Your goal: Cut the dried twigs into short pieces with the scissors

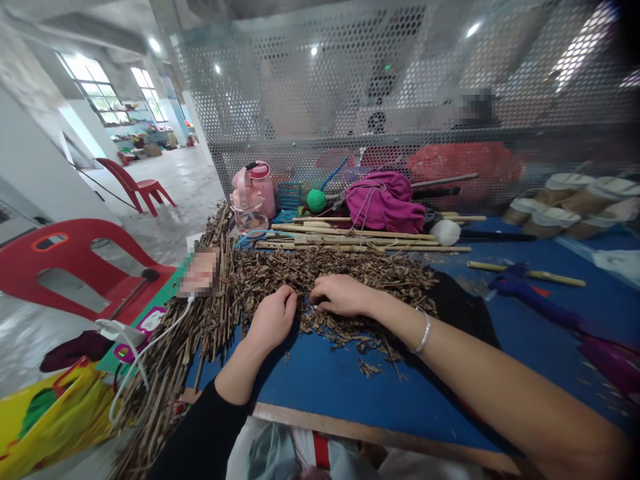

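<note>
A long heap of brown dried leaves lies across the blue tabletop. At its near edge my left hand is closed, thumb against the curled fingers; whatever it holds is hidden. My right hand, wearing a silver bangle on the wrist, reaches over the heap with its fingers bent and pinched into the leaves. A small gap separates the two hands. Loose leaf bits are scattered below the right hand. To the left, a thick bundle of dry stalks hangs past the table's front edge.
Behind the heap lie bamboo sticks, a magenta cloth, a green ball and a pink bottle. A perforated metal screen stands at the back. Wrapped rolls sit right; a red chair stands left.
</note>
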`<action>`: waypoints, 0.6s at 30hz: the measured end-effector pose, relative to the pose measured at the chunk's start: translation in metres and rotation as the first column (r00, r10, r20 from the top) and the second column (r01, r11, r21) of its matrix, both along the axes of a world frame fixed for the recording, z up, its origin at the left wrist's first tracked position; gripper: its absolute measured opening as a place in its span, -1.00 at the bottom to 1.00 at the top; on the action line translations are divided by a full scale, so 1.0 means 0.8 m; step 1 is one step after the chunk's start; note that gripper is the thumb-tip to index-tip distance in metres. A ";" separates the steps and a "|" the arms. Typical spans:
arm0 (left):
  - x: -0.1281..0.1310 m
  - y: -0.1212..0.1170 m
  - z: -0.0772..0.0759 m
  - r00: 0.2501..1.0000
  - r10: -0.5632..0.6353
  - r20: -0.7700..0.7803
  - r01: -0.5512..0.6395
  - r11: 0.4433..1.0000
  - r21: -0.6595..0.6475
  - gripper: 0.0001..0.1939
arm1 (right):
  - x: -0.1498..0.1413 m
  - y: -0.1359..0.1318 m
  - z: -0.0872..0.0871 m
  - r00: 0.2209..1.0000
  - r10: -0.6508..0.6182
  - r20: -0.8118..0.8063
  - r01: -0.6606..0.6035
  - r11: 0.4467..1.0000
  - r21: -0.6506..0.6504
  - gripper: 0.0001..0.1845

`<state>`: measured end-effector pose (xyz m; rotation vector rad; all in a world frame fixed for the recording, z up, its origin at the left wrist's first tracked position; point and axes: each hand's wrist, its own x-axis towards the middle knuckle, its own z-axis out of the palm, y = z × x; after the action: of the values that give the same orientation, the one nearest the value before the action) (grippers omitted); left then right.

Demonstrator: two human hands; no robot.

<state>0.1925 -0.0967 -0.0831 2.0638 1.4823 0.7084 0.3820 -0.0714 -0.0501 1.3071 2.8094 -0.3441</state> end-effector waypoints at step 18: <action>0.005 -0.009 0.019 0.837 0.117 0.534 0.013 0.972 -0.233 -0.69 | 0.016 -0.006 0.009 0.873 -0.224 -0.433 0.240 0.971 -0.017 -0.79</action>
<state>0.1968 -0.1043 -0.0678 1.4783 1.2185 0.9975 0.3949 -0.0765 -0.0429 1.7829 3.0101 -0.6710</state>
